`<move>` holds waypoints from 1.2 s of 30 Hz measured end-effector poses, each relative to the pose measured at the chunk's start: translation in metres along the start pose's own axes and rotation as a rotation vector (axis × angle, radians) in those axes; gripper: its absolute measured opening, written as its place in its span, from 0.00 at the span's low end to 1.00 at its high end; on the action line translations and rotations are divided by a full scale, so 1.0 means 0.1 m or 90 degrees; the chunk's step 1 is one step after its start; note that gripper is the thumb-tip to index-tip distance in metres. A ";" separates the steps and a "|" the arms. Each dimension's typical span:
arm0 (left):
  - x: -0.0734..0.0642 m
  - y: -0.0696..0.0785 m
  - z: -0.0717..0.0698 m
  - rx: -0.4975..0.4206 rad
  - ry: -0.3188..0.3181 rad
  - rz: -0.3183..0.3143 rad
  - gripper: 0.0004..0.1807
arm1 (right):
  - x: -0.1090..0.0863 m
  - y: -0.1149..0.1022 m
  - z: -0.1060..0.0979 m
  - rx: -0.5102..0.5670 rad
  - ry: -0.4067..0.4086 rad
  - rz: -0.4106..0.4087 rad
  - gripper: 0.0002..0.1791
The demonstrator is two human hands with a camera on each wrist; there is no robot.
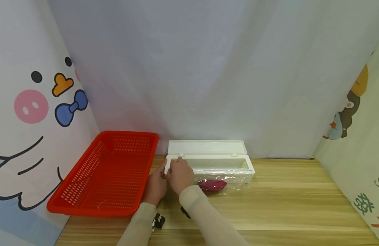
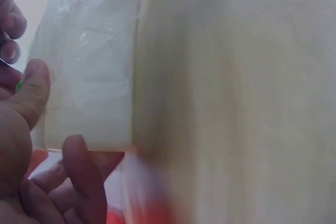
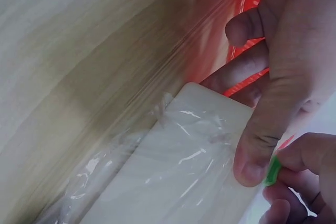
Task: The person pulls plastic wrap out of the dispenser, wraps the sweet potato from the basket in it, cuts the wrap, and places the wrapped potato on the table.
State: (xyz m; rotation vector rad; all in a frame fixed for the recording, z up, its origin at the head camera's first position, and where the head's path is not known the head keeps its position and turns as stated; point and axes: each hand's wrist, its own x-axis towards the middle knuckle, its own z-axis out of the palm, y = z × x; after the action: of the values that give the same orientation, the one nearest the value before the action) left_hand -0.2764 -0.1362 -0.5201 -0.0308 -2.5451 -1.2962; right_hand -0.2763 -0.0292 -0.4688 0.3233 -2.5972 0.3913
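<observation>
A long white cling film box (image 1: 250, 167) stands on the table with its lid (image 1: 207, 147) raised at the back. Clear cling film (image 1: 237, 179) hangs down its front and over a tapered magenta object (image 1: 212, 185), partly hidden by my right forearm. My left hand (image 1: 155, 187) grips the box's left end, thumb on the film-covered front and fingers round the end, as the left wrist view shows. At that same end, my right hand (image 1: 181, 176) pinches a small green slider (image 3: 273, 170) between thumb and finger, right beside the left thumb.
A red plastic basket (image 1: 55, 204) stands close to the left of the box. Behind the box hangs a pale curtain (image 1: 207, 68), and printed panels flank both sides. Wooden table surface (image 1: 300, 198) stretches to the right.
</observation>
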 end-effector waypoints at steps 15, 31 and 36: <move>-0.02 0.05 -0.03 0.042 -0.025 -0.001 0.37 | -0.01 0.01 0.00 0.025 -0.026 0.018 0.08; 0.01 0.05 0.02 0.001 -0.047 -0.045 0.36 | -0.05 0.19 -0.10 0.028 -0.034 0.034 0.07; 0.00 0.05 0.00 0.014 -0.039 -0.046 0.37 | -0.09 0.25 -0.12 0.045 -0.037 0.038 0.07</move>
State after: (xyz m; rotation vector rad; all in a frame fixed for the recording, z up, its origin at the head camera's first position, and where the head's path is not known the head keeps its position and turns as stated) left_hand -0.2754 -0.1332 -0.5158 0.0259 -2.6347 -1.3113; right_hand -0.2712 -0.0005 -0.4683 0.2864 -2.6590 0.5025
